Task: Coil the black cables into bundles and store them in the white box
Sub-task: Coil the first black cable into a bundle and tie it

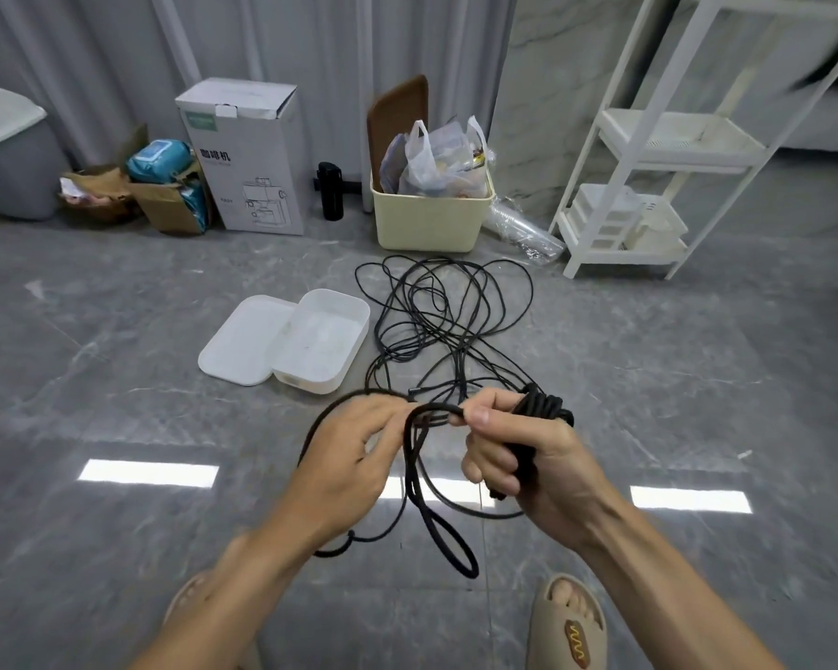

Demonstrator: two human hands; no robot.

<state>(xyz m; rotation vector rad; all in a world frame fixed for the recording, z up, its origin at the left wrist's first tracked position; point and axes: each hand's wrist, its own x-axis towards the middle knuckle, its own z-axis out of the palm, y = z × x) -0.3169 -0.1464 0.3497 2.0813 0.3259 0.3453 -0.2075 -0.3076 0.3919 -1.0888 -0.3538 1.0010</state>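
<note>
Grey floor (117, 379): cable tangle (436, 311) beside white box (325, 340).

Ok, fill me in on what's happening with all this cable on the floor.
A person is standing over the floor, coiling a black cable by hand. The right hand grips a partly wound bundle, while the left hand feeds in the next loop. A loose tangle of black cable lies on the floor beyond the hands. The white box sits open beside it, its lid lying alongside, and no cable is in it yet.
</note>
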